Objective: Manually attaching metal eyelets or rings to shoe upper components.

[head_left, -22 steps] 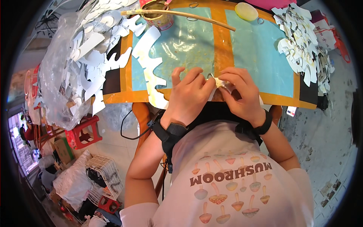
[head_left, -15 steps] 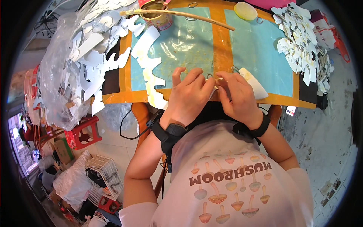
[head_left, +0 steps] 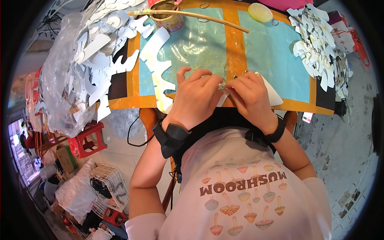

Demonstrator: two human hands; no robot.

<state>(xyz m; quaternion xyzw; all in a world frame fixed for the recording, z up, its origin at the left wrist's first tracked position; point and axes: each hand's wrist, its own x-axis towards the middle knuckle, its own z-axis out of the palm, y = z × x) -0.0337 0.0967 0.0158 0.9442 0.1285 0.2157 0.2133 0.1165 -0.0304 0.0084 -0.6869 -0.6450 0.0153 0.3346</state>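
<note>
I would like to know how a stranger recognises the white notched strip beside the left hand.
Find the table with blue panels and orange borders. Between its big left heap of white pieces and the person's left hand lies the long white strip. Unlike the heaped pieces, it lies separately, notches facing the hand.

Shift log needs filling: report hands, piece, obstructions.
Left hand pinching white piece; right hand at its far end. Second piece close beside right hand. Stick across can, beyond both.
</note>
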